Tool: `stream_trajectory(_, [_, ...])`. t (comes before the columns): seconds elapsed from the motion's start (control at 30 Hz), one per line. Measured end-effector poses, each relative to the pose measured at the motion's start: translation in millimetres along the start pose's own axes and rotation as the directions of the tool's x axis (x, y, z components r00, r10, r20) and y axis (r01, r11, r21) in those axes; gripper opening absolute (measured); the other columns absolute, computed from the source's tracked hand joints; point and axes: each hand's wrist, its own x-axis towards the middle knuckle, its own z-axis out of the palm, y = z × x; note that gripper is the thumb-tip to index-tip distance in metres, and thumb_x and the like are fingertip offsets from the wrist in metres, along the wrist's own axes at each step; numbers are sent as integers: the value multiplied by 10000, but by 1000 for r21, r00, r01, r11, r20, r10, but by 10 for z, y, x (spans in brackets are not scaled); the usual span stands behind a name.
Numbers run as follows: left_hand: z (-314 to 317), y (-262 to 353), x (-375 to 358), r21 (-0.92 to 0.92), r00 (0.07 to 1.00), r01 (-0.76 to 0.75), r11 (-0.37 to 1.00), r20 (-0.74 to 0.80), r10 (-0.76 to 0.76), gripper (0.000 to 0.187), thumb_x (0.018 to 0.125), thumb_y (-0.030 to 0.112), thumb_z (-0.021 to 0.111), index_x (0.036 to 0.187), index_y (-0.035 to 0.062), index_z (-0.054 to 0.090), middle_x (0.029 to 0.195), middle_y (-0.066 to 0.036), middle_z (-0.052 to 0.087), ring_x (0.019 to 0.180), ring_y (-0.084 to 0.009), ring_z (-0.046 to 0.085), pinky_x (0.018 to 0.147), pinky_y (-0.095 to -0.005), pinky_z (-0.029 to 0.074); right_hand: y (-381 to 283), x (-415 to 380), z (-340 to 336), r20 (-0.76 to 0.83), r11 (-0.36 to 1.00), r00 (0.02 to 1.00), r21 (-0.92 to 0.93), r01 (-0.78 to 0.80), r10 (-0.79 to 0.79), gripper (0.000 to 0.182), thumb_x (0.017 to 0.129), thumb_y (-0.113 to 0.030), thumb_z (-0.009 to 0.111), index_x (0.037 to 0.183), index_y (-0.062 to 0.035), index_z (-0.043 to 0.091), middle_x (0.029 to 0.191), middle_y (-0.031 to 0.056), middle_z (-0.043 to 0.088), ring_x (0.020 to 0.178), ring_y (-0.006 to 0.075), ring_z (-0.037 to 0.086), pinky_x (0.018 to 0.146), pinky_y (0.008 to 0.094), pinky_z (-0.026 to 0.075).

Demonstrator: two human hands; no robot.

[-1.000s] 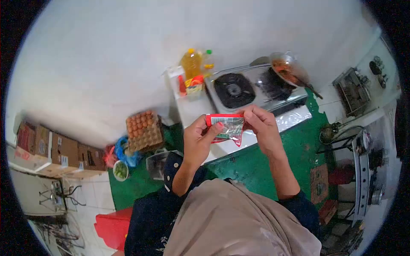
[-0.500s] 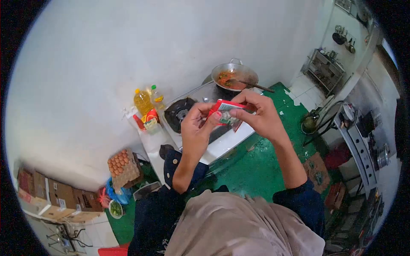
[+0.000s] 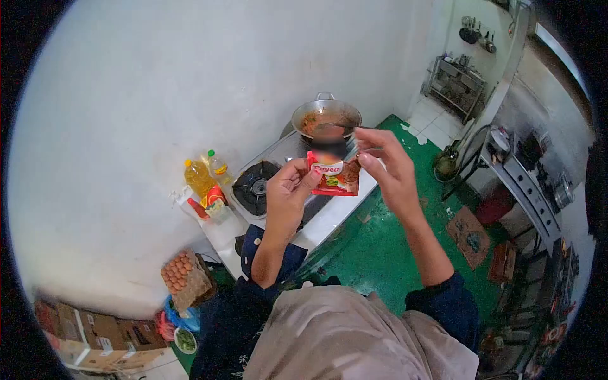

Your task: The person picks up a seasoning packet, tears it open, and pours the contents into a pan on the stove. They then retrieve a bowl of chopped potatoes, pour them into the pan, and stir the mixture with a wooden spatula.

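A red Royco seasoning packet [image 3: 335,177] hangs upright with its printed front showing. My left hand [image 3: 292,190] pinches its left edge between thumb and fingers. Close to the packet's upper right corner is my right hand [image 3: 389,168], thumb and fingers curled near each other; whether they touch or hold anything is too blurred to tell. Beyond the packet, a large wok [image 3: 326,117] with reddish food and a dark-handled utensil sits on the stove. An unused burner [image 3: 258,187] is left of my left hand.
Oil bottles [image 3: 199,177] and a red packet [image 3: 216,195] stand left of the stove. Eggs [image 3: 177,272] on a tray, cardboard boxes [image 3: 95,335] and a bowl of greens [image 3: 185,341] are at lower left. Another stove [image 3: 529,190] is at right.
The packet has turned so its printed front shows and hangs lower. My right hand has moved off its face to its upper right. The view has shifted somewhat.
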Motion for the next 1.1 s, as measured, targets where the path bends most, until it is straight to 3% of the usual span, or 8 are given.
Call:
stream_trajectory(0.27, [-154,113,46,86,994,-109,990,42,106,152,867,138,618,927,-2,603,876,-48,620,821,-103,583,752,-242,471,-89,51,205,241,958,933,40,-285,268,123,796,-130,663,835,-22,618,782,22,579,737,94,536,676,235,436])
stream_trajectory(0.47, [-233,44,102,487,952,-271,830,11,304,102,819,96,643,820,-3,616,775,-75,605,719,-141,580,668,-261,457,-185,42,339,311,555,908,-720,417,-279,143,801,-126,651,848,-31,556,803,101,571,716,210,570,635,300,443])
stream_trajectory(0.6, [-304,20,51,544,926,-347,764,67,372,87,797,71,644,812,-8,611,740,-104,588,676,-200,571,630,-283,446,-163,-19,380,294,850,954,-515,108,57,213,827,-226,610,831,-38,512,739,129,553,686,299,565,593,364,435])
stream_trajectory(0.8, [-442,-116,-50,333,980,-157,930,-68,189,184,854,133,602,996,17,609,924,-80,635,760,-142,569,705,-251,454,-342,38,68,381,593,918,-767,246,111,293,875,-330,547,811,-45,517,683,150,589,613,334,582,522,411,437])
stream_trajectory(0.9, [-880,-174,-218,275,964,-58,960,-236,126,222,907,178,543,1043,10,591,989,-76,626,794,-103,551,736,-231,444,-406,-210,-694,390,973,920,225,-54,-39,354,838,-328,595,652,-38,516,646,98,584,530,261,561,489,345,435])
stream_trajectory(0.97, [-1083,-185,-353,268,939,5,963,-334,88,218,916,182,528,1022,3,594,969,-75,629,791,-96,548,733,-225,438,217,-470,-941,449,956,892,240,-170,46,368,829,-321,610,603,-49,510,591,60,548,506,207,547,470,300,427])
stream_trajectory(1.03, [-1216,-195,-465,282,917,67,957,-396,53,217,922,182,518,1007,-2,595,948,-75,632,787,-91,545,729,-219,433,566,-653,-931,84,495,898,-855,-159,433,354,827,-317,617,603,-63,515,542,25,502,501,167,536,461,275,418])
stream_trajectory(1.1, [-1311,-293,-507,320,902,128,939,-432,24,238,926,226,505,991,16,596,930,-71,632,787,-103,547,743,-239,440,446,-717,-1011,113,882,963,-439,-172,244,329,841,-306,598,634,-62,522,523,75,510,494,229,538,451,313,411])
